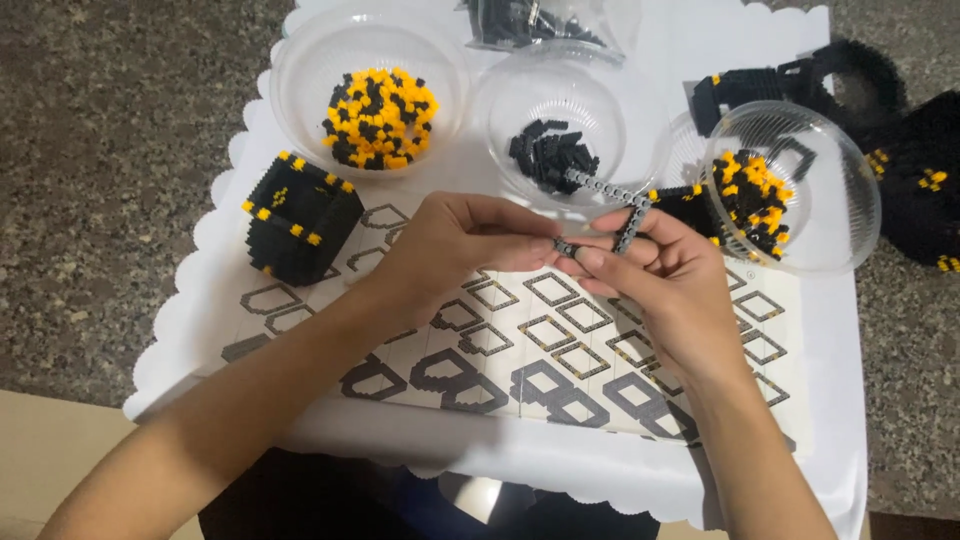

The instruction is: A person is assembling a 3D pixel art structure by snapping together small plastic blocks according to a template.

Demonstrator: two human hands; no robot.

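Observation:
My left hand [455, 245] and my right hand [665, 275] meet over the middle of a small white table [830, 340]. Between the fingertips of both is a thin angled strip of small black bricks [612, 205]; the right hand pinches its bent end and the left hand pinches a small piece at its lower end. Under the hands lies a printed instruction sheet [530, 350] with grey outline shapes.
A black-and-yellow brick cube [300, 215] stands at the left. Clear bowls hold yellow-and-black bricks [380, 118], black bricks [552, 155] and more mixed bricks [755, 200]. A bag of black pieces [530, 20] and black built parts [900, 150] lie at the back right.

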